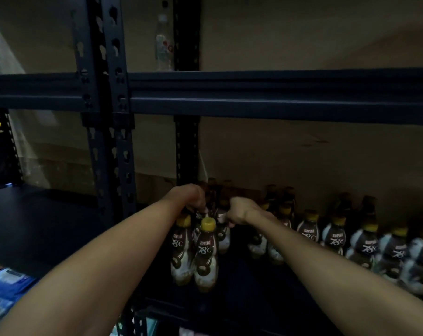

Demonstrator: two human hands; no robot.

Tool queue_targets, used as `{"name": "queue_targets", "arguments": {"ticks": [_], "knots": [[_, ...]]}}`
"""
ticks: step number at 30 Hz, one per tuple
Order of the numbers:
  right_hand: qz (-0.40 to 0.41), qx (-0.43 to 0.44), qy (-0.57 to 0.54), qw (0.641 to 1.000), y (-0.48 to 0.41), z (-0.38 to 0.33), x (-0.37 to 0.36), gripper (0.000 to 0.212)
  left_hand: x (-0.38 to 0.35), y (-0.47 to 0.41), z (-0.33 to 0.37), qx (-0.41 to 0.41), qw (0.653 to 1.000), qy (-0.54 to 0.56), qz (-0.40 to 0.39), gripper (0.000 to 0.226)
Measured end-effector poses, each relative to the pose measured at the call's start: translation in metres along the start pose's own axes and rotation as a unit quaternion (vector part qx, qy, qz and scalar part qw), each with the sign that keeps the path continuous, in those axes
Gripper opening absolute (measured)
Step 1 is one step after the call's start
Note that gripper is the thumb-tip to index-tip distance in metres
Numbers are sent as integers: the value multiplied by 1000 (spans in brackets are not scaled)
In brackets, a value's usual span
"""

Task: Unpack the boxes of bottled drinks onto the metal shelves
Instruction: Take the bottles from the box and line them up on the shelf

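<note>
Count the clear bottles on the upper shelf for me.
1: the clear bottle stands upright on the upper shelf, just left of the rear post. Others could be hidden beyond the frame.

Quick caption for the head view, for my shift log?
Stocking coffee drinks: left grip and right grip hold yellow-capped brown plastic bottles on the dark metal shelf.

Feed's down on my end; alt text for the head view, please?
The left hand and right hand each grip yellow-capped coffee bottles at the left end of a dark metal shelf. Rows of the same drink stand to the right; a clear bottle stands alone on the upper shelf.
</note>
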State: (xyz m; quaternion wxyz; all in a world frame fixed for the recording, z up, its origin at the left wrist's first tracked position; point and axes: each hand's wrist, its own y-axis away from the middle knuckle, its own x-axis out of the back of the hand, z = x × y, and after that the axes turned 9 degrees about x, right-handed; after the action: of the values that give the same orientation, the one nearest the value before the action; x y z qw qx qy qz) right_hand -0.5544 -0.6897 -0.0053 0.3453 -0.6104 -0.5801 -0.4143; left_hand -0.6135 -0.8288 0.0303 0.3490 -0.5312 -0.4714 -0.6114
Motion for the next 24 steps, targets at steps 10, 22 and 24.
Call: {"name": "queue_targets", "arguments": {"ticks": [10, 22, 24], "knots": [[18, 1, -61, 998, -1, -5, -8, 25, -5, -9, -14, -1, 999, -6, 37, 57], [40, 17, -9, 999, 11, -13, -12, 36, -7, -5, -20, -4, 996, 78, 37, 63], [51, 22, -4, 998, 16, -12, -12, 44, -4, 3, -21, -6, 990, 133, 35, 59]]}}
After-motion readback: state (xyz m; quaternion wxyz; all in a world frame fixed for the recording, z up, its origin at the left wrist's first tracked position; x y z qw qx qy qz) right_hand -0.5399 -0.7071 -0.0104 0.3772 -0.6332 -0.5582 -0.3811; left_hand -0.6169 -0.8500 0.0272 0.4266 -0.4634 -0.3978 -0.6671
